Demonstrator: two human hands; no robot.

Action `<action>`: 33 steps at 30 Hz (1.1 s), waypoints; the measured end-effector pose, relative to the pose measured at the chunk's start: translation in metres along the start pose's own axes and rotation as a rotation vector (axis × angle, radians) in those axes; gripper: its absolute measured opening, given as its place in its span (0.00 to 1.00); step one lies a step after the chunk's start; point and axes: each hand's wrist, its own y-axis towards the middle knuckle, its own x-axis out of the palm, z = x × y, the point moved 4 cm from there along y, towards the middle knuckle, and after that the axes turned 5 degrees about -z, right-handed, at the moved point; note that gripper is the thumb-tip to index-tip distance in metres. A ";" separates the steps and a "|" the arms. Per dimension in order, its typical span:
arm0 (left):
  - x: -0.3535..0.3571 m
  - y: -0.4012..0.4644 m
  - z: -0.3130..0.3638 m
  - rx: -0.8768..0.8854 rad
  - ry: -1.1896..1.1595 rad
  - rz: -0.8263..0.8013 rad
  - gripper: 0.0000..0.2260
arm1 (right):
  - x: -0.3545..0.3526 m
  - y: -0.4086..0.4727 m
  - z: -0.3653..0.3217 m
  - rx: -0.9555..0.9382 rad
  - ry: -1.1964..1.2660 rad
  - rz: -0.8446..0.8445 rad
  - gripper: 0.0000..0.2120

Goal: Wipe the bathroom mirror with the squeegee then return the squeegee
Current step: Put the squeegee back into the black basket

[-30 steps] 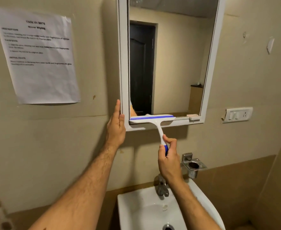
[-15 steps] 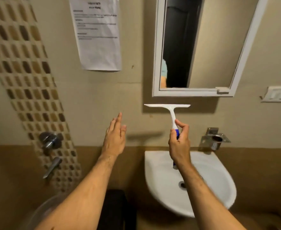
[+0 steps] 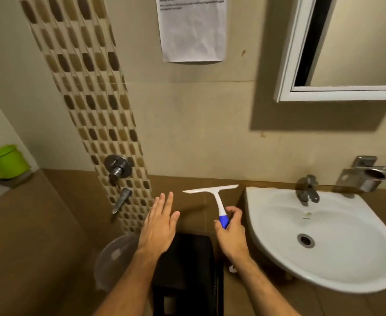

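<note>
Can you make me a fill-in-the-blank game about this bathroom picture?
1. The right hand holds the squeegee by its ____ grip.
2. The left hand is open and holds ____.
3. The bucket far off on the left is ____.
4. The white sink lies to the ____ of the squeegee.

Missing words: blue; nothing; green; right

Left hand (image 3: 159, 224) flat, fingers straight; right hand (image 3: 229, 229) curled, gripping.
</note>
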 end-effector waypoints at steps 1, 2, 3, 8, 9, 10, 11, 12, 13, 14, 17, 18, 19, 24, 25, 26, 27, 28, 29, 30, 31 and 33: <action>0.003 0.007 -0.014 -0.004 0.008 -0.018 0.27 | 0.012 0.009 0.008 0.033 -0.006 -0.008 0.19; 0.008 0.017 -0.032 -0.005 0.007 -0.038 0.28 | 0.028 0.019 0.015 0.070 -0.014 -0.009 0.17; 0.014 0.027 -0.050 -0.004 0.005 -0.060 0.28 | 0.043 0.030 0.023 0.109 -0.021 0.000 0.16; 0.050 0.072 -0.143 0.058 0.034 -0.176 0.28 | 0.118 0.074 0.062 0.298 0.027 0.120 0.12; 0.056 0.078 -0.159 0.062 0.036 -0.195 0.28 | 0.132 0.081 0.069 0.326 0.038 0.136 0.12; 0.064 0.082 -0.174 0.062 0.042 -0.214 0.28 | 0.145 0.087 0.074 0.356 0.053 0.143 0.12; 0.069 0.084 -0.184 0.065 0.041 -0.238 0.28 | 0.153 0.092 0.078 0.377 0.061 0.156 0.12; 0.076 0.084 -0.195 0.068 0.034 -0.279 0.28 | 0.162 0.096 0.081 0.406 0.063 0.169 0.12; 0.083 0.082 -0.204 0.076 0.031 -0.318 0.28 | 0.170 0.100 0.087 0.426 0.067 0.181 0.12; 0.092 0.079 -0.212 0.087 0.034 -0.348 0.27 | 0.177 0.104 0.094 0.447 0.064 0.185 0.11; 0.126 0.066 -0.236 0.053 0.028 -0.442 0.27 | 0.194 0.114 0.124 0.534 0.067 0.178 0.09; 0.139 0.063 -0.244 0.018 0.015 -0.466 0.27 | 0.201 0.118 0.136 0.558 0.051 0.163 0.08; 0.153 0.059 -0.250 -0.017 -0.002 -0.484 0.27 | 0.207 0.123 0.151 0.581 0.048 0.141 0.10; 0.197 0.059 -0.256 -0.064 -0.002 -0.506 0.28 | 0.233 0.138 0.199 0.773 0.201 0.029 0.08; 0.202 0.061 -0.255 -0.062 -0.012 -0.515 0.29 | 0.235 0.143 0.204 0.793 0.213 0.015 0.07; 0.207 0.064 -0.255 -0.063 -0.021 -0.518 0.29 | 0.240 0.150 0.215 0.822 0.229 -0.003 0.08; 0.211 0.068 -0.256 -0.065 -0.027 -0.519 0.29 | 0.244 0.156 0.222 0.839 0.248 -0.011 0.08; 0.223 0.072 -0.258 -0.078 -0.036 -0.529 0.29 | 0.250 0.166 0.237 0.850 0.263 -0.023 0.07; 0.232 0.075 -0.261 -0.094 -0.047 -0.529 0.29 | 0.255 0.173 0.248 0.854 0.258 -0.033 0.07; 0.234 0.076 -0.261 -0.093 -0.045 -0.515 0.29 | 0.257 0.175 0.253 0.851 0.250 -0.053 0.07; 0.238 0.077 -0.262 -0.092 -0.041 -0.508 0.29 | 0.261 0.178 0.257 0.841 0.239 -0.077 0.09; 0.265 0.077 -0.269 -0.096 -0.036 -0.522 0.30 | 0.272 0.186 0.287 0.841 0.219 -0.133 0.10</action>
